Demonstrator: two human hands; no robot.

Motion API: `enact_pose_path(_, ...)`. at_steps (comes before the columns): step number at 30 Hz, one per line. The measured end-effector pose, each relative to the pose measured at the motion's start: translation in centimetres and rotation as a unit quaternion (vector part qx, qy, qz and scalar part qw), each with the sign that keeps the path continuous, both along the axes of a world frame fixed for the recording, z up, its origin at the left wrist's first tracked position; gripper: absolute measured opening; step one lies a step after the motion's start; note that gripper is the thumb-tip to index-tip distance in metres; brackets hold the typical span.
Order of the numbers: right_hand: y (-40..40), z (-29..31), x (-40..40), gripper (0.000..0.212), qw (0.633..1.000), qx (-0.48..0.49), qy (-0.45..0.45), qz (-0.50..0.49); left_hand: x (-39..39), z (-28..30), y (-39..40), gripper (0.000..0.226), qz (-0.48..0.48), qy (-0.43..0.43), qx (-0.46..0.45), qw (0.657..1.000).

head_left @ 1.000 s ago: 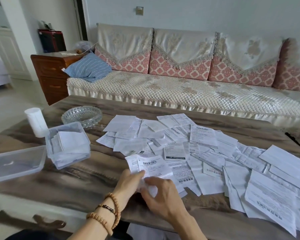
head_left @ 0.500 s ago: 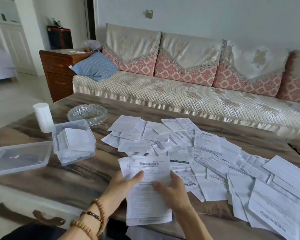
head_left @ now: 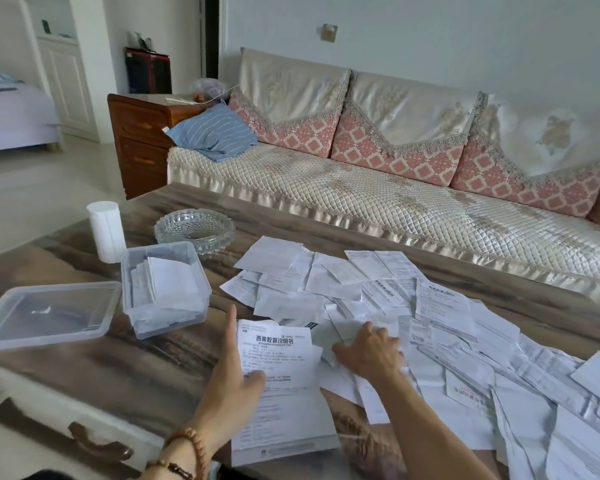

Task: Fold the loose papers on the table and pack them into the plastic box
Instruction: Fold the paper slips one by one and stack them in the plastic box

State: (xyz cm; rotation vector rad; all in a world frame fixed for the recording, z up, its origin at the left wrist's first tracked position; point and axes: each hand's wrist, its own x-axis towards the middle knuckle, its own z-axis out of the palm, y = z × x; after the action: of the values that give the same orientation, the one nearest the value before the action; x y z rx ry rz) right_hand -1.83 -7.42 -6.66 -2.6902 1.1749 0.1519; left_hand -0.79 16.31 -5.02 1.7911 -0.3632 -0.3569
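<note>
Left hand pinching the leaflet up for folding, right hand flat and open on the paper pile, plastic box near left.

plastic box left of loose papers, lid further left, ashtray behind

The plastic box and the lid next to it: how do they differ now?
The plastic box is deep and holds folded papers; the lid is shallow and holds none. The box stands nearer the glass ashtray; the lid lies farther left. Both are clear plastic and rest on the table.
</note>
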Motion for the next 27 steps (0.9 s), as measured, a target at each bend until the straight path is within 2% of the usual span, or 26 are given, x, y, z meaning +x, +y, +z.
enact_pose_path(2, 0.3, 0.4, 0.3, 0.04, 0.997, -0.07, 0.0, 0.044, 0.4, -0.5, 0.3, 0.086, 0.021, -0.002, -0.01, 1.0)
enact_pose_path(3, 0.3, 0.7, 0.2, 0.033, 0.993, -0.096, 0.004, 0.066, 0.5, -0.5, 0.5, 0.075, 0.034, -0.001, -0.011, 0.999)
enact_pose_path(5, 0.2, 1.3, -0.1, 0.031, 0.987, -0.125, 0.01, 0.1, 0.9, -0.7, 0.8, 0.045, 0.057, -0.016, 0.007, 0.998)
enact_pose_path(7, 0.0, 1.9, -0.4, 0.033, 0.981, -0.145, 0.01, 0.125, 1.2, -1.3, 0.7, 0.028, 0.056, -0.042, 0.05, 0.996)
enact_pose_path(12, -0.5, 1.9, -2.3, 0.01, 0.978, -0.155, -0.02, 0.138, 1.3, -1.8, 0.7, 0.032, 0.054, -0.051, 0.064, 0.995)
enact_pose_path(15, -0.6, 1.3, -3.4, 0.007, 0.984, -0.08, -0.118, 0.105, 0.9, -1.9, 0.5, 0.027, 0.037, -0.039, 0.076, 0.996)
enact_pose_path(18, 1.3, 1.9, -4.6, 0.013, 0.958, -0.069, -0.252, 0.115, 0.1, -1.3, -0.3, 0.022, 0.015, -0.026, 0.049, 0.998)
enact_pose_path(20, 3.6, 2.5, -5.7, 0.017, 0.925, -0.136, -0.313, 0.168, -0.5, -0.6, -0.9, 0.048, -0.008, 0.026, 0.004, 1.0)
enact_pose_path(22, 6.1, 2.6, -6.9, 0.018, 0.878, -0.223, -0.336, 0.257, -1.0, 0.4, -1.7, 0.064, -0.028, 0.159, -0.076, 0.984)
enact_pose_path(24, 8.2, 1.9, -8.1, 0.012, 0.83, -0.277, -0.338, 0.346, -1.2, 0.8, -2.5, 0.053, -0.026, 0.29, -0.173, 0.941)
enact_pose_path(25, 8.9, 1.3, -8.5, 0.009, 0.815, -0.284, -0.334, 0.379, -1.3, 0.9, -2.9, 0.041, -0.009, 0.324, -0.209, 0.923)
enact_pose_path(27, 9.5, 0.0, -8.8, 0.01, 0.802, -0.271, -0.329, 0.418, -1.3, 0.6, -3.3, 0.022, 0.048, 0.328, -0.21, 0.92)
